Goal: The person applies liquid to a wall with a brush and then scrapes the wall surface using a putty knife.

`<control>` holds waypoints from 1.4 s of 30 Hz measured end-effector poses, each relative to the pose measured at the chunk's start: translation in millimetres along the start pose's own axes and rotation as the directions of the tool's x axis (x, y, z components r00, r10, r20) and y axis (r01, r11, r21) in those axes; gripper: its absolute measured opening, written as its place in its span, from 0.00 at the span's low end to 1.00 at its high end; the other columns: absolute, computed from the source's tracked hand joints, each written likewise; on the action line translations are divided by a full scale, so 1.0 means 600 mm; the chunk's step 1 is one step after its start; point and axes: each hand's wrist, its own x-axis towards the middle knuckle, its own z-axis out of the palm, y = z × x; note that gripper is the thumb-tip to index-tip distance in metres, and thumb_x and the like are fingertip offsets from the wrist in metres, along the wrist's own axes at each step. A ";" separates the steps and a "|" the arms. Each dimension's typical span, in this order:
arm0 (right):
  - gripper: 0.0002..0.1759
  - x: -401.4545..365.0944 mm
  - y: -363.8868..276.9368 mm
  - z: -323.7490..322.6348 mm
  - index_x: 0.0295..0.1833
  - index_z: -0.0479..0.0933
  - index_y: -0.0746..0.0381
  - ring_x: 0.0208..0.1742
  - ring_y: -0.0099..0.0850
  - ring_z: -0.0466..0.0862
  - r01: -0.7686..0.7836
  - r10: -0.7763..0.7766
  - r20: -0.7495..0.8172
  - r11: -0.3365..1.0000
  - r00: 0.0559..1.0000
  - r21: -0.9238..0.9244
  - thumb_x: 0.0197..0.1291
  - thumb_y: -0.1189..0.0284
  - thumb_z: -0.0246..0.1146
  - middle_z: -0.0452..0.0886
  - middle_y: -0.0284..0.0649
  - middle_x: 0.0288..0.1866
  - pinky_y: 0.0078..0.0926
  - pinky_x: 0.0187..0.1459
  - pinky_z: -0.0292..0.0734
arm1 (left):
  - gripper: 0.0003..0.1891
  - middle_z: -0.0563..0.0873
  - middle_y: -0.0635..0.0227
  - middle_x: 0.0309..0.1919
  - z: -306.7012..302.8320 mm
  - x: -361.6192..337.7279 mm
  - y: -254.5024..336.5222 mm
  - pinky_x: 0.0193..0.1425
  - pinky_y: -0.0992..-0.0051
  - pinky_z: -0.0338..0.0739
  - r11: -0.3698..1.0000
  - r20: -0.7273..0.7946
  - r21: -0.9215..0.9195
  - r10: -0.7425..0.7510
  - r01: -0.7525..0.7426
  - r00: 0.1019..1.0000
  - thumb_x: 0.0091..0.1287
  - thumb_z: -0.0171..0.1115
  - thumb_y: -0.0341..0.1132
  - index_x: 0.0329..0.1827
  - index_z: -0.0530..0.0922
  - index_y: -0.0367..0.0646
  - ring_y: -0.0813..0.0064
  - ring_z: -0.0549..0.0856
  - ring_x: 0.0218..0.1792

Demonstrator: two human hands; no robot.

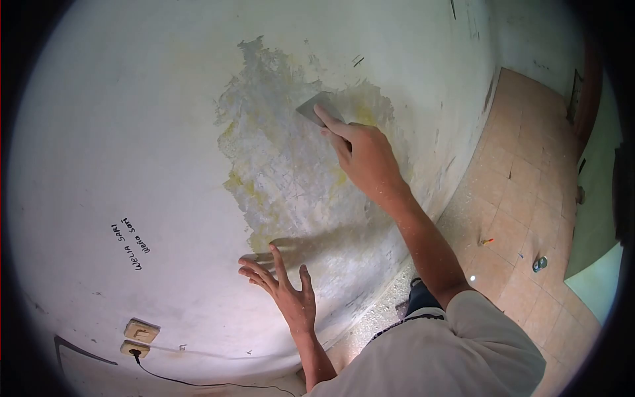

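Note:
My right hand (364,155) is closed around a scraper, its index finger stretched along the flat grey blade (312,109). The fingers hide the scraper's handle. The blade lies against the upper part of a rough grey patch (284,152) where paint is gone from the white wall (165,132). Yellowish stains show in this patch and its border is ragged. Lower down, my left hand (288,294) is open with spread fingers, by the patch's bottom edge. Its fingertips seem to touch the wall, and it holds nothing.
At lower left, a light switch (141,330) sits above a socket (135,351) with a plug and black cable (198,384). Handwriting (132,248) marks the wall. Pale debris (370,331) lies along its foot. A small round can (540,263) and a red-tipped object (487,241) lie on the tiles (509,198).

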 end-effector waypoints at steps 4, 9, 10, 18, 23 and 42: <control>0.25 0.015 -0.019 -0.014 0.77 0.79 0.48 0.25 0.45 0.76 -0.032 0.033 -0.021 0.998 0.999 0.057 0.77 0.72 0.64 0.82 0.54 0.30 0.39 0.35 0.78 | 0.41 0.30 0.50 0.91 0.004 -0.003 -0.002 0.88 0.32 0.36 0.999 -0.002 0.024 0.024 -0.024 1.000 0.76 0.68 0.40 0.91 0.59 0.65 0.38 0.27 0.88; 0.26 -0.013 0.025 0.009 0.76 0.80 0.45 0.24 0.44 0.71 0.077 -0.078 -0.049 0.997 0.996 -0.004 0.76 0.73 0.66 0.78 0.59 0.32 0.36 0.34 0.74 | 0.42 0.30 0.50 0.91 0.006 -0.002 -0.004 0.88 0.32 0.36 0.999 -0.002 0.038 0.027 -0.027 1.000 0.76 0.68 0.41 0.91 0.58 0.65 0.38 0.27 0.88; 0.26 -0.005 0.014 0.011 0.76 0.80 0.45 0.25 0.44 0.71 0.053 -0.052 -0.051 0.998 0.997 0.037 0.76 0.73 0.66 0.79 0.58 0.32 0.37 0.34 0.75 | 0.42 0.30 0.50 0.91 0.009 -0.004 -0.004 0.89 0.32 0.36 0.999 -0.008 0.032 0.029 -0.028 1.000 0.76 0.68 0.41 0.91 0.58 0.65 0.38 0.28 0.88; 0.26 -0.002 0.017 0.007 0.76 0.80 0.46 0.25 0.45 0.71 0.056 -0.055 -0.042 0.998 0.998 0.018 0.76 0.73 0.66 0.78 0.56 0.30 0.39 0.35 0.75 | 0.42 0.30 0.51 0.91 0.005 -0.006 0.006 0.89 0.33 0.35 0.999 0.015 0.037 -0.007 0.007 1.000 0.76 0.68 0.40 0.91 0.57 0.65 0.38 0.28 0.88; 0.26 0.086 -0.011 -0.009 0.77 0.79 0.46 0.24 0.46 0.71 0.074 -0.067 -0.141 0.996 0.988 0.049 0.76 0.71 0.66 0.76 0.56 0.28 0.40 0.35 0.74 | 0.44 0.31 0.51 0.91 0.018 -0.007 0.011 0.89 0.33 0.35 0.999 0.007 0.037 -0.004 0.004 1.000 0.75 0.70 0.38 0.91 0.57 0.65 0.39 0.28 0.89; 0.19 0.053 0.032 -0.025 0.72 0.84 0.45 0.26 0.46 0.78 0.011 -0.014 -0.058 0.998 0.998 -0.060 0.79 0.64 0.63 0.84 0.54 0.31 0.39 0.43 0.81 | 0.46 0.31 0.53 0.91 0.036 -0.015 0.017 0.89 0.34 0.33 0.999 0.005 -0.009 -0.043 0.043 0.999 0.74 0.71 0.41 0.92 0.56 0.65 0.41 0.29 0.89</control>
